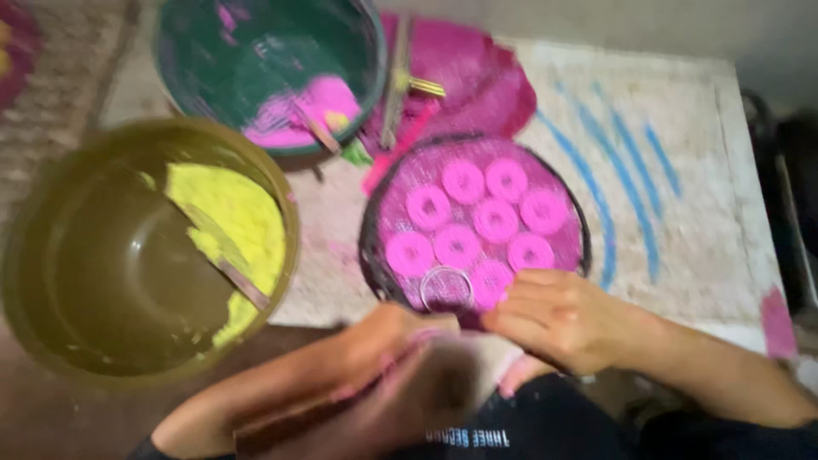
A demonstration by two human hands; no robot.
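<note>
A round wire-mesh tray (375, 213) lies in front of me, holding several pink powder rings (495, 219). At its near edge sits a small clear ring mould (446, 288). My right hand (558, 317) rests on the tray's near rim, fingers curled close to the mould. My left hand (388, 341) is blurred, just below the mould, and seems to grip a flat stick-like tool (324, 405); what it is exactly is unclear.
An olive bucket (51, 255) with yellow powder (234, 230) stands at the left. A green bucket (213, 68) with pink powder (307, 106) stands behind it. Pink cloth or sheet (477, 77) lies beyond the tray, on a white mat with blue streaks (630, 179).
</note>
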